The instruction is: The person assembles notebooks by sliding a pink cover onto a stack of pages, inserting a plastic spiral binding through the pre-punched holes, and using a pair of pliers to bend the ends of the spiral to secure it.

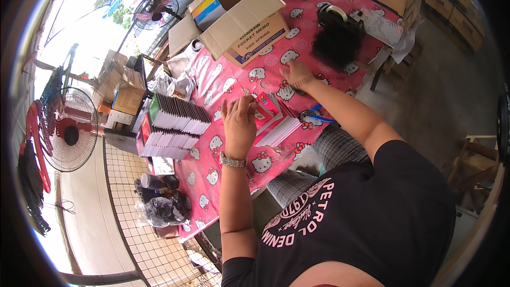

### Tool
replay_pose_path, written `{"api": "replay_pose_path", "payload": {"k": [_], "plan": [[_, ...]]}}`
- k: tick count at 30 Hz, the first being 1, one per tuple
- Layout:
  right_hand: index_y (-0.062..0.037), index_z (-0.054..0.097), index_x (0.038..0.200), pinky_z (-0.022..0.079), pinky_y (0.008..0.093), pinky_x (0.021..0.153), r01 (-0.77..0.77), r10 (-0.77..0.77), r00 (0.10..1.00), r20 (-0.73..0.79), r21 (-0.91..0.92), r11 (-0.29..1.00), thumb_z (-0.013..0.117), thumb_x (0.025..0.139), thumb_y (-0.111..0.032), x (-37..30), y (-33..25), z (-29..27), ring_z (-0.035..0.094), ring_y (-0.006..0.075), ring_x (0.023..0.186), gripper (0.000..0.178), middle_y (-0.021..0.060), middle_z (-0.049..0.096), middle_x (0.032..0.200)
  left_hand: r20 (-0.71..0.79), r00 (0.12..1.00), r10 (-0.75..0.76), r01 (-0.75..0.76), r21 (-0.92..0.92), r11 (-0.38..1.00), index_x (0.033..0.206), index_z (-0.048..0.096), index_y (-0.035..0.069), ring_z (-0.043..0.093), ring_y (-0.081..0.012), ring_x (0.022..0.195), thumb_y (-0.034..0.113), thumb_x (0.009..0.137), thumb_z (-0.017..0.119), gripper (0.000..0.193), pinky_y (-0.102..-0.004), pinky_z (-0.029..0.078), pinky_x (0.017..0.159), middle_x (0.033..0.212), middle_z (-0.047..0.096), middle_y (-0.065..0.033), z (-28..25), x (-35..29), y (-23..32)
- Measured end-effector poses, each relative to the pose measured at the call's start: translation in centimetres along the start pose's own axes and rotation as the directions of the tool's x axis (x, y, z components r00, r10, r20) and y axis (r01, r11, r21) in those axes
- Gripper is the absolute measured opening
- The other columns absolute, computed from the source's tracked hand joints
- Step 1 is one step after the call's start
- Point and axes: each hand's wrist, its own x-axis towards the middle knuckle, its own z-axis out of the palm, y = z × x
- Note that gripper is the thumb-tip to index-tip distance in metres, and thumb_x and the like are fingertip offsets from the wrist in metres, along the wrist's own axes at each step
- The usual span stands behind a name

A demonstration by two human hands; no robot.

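Observation:
My left hand (240, 125), a metal watch on its wrist, is raised beside the left end of a small stack of red-covered notebooks (276, 128). Its fingers are bent and drawn together; whatever is between them, if anything, is hidden. Farther right, beyond those notebooks, my right hand (299, 76) hovers over or rests on the patterned pink tablecloth (261, 163). The fingers there are closed together, and I cannot make out a thing in them. Scissors with blue handles (320, 117) lie by the notebooks, near my right forearm.
Tall stacks of notebooks (172, 127) stand at left. An open carton (255, 37) holding packs is at the far side. A black tape dispenser (334, 18) sits at far right. Dark plastic bags (162, 210) lie at the near left edge; a fan (69, 134) stands beyond.

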Motion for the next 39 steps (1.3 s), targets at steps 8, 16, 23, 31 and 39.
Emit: {"api": "replay_pose_path", "payload": {"k": [8, 16, 23, 31, 39], "plan": [[-0.0122, 0.063, 0.122, 0.047, 0.039, 0.097, 0.113, -0.229, 0.806, 0.546, 0.238, 0.965, 0.064, 0.088, -0.04, 1.3, -0.6, -3.3, 0.064, 0.0232, 0.104, 0.044, 0.0142, 0.066, 0.111, -0.226, 0.967, -0.119, 0.178, 0.261, 0.949, 0.101, 0.063, 0.011, 0.049, -0.0316, 0.125, 0.035, 0.085, 0.072, 0.03, -0.0666, 0.023, 0.104, 0.113, 0.062, -0.0025, 0.7, -2.7, 0.5], [-0.0011, 0.061, 0.123, 0.046, 0.0301, 0.095, -0.285, -0.672, 0.381, 0.636, 0.772, 0.569, 0.069, 0.085, -0.021, 2.2, -11.0, -15.8, 0.061, 0.015, 0.105, 0.044, 0.0066, 0.065, 0.113, -0.242, 0.97, 0.037, 0.013, 0.202, 0.979, 0.091, 0.065, 0.013, 0.055, -0.0254, 0.097, 0.042, 0.069, 0.082, 0.04, -0.0456, 0.037, 0.086, 0.096, 0.062, -0.0012, 1.3, -0.4, -0.5], [0.0014, 0.061, 0.121, 0.046, 0.032, 0.099, -0.254, -0.651, 0.354, 0.672, 0.739, 0.624, 0.066, 0.086, -0.022, 2.7, -10.6, -14.7, 0.062, 0.0143, 0.105, 0.042, 0.0069, 0.066, 0.111, -0.205, 0.979, -0.004, 0.037, 0.157, 0.987, 0.09, 0.066, 0.012, 0.056, -0.0261, 0.094, 0.044, 0.068, 0.082, 0.043, -0.0434, 0.039, 0.078, 0.092, 0.063, -0.001, 1.4, 0.0, -1.1], [-0.0013, 0.061, 0.126, 0.047, 0.0306, 0.098, -0.551, -0.703, 0.501, 0.505, 0.812, 0.191, 0.069, 0.085, -0.022, 2.4, -9.2, -14.7, 0.062, 0.0162, 0.11, 0.046, 0.007, 0.066, 0.117, -0.134, 0.991, 0.021, -0.014, 0.058, 0.998, 0.1, 0.068, 0.01, 0.056, -0.0313, 0.096, 0.035, 0.075, 0.081, 0.037, -0.0452, 0.043, 0.083, 0.097, 0.064, -0.0059, 0.2, 0.6, -0.9], [-0.0101, 0.06, 0.121, 0.039, 0.0473, 0.106, 0.336, -0.272, 0.882, 0.385, -0.108, 0.936, 0.075, 0.07, -0.061, 2.6, 8.2, -2.0, 0.047, 0.0408, 0.123, 0.073, 0.0229, 0.049, 0.132, -0.077, 0.997, 0.024, -0.024, 0.004, 1.0, 0.102, 0.067, 0.01, 0.056, -0.0303, 0.097, 0.028, 0.085, 0.074, 0.026, -0.0457, 0.043, 0.083, 0.098, 0.065, -0.0056, -0.1, 2.8, 0.6]]}}
